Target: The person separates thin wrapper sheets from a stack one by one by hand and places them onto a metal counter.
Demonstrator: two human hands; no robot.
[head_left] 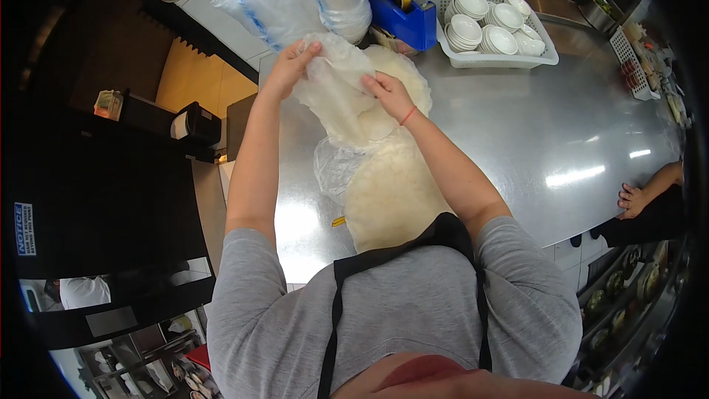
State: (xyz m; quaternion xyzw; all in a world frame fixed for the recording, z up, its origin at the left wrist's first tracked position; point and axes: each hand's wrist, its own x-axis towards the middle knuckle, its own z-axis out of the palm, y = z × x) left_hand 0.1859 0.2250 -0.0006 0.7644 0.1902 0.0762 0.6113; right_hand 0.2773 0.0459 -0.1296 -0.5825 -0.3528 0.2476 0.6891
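A thin, whitish translucent sheet (pixel 336 92) hangs between my two hands above the metal counter. My left hand (pixel 293 68) pinches its upper left edge, and my right hand (pixel 389 94) grips its right side. Below it, near my apron, lies a pale, round flat sheet (pixel 395 196). Another pale round sheet (pixel 406 77) lies behind my right hand, partly covered. Crumpled clear plastic (pixel 336 166) rests at the left of the near sheet. Whether the held sheet is dough or plastic, I cannot tell.
Behind my hands are filled plastic bags (pixel 281 4) and a blue tape dispenser (pixel 402 11). A white basket (pixel 502 61) of stacked small dishes stands at the back of the steel counter (pixel 517 133). Another person's hand (pixel 632 199) touches the counter's right edge.
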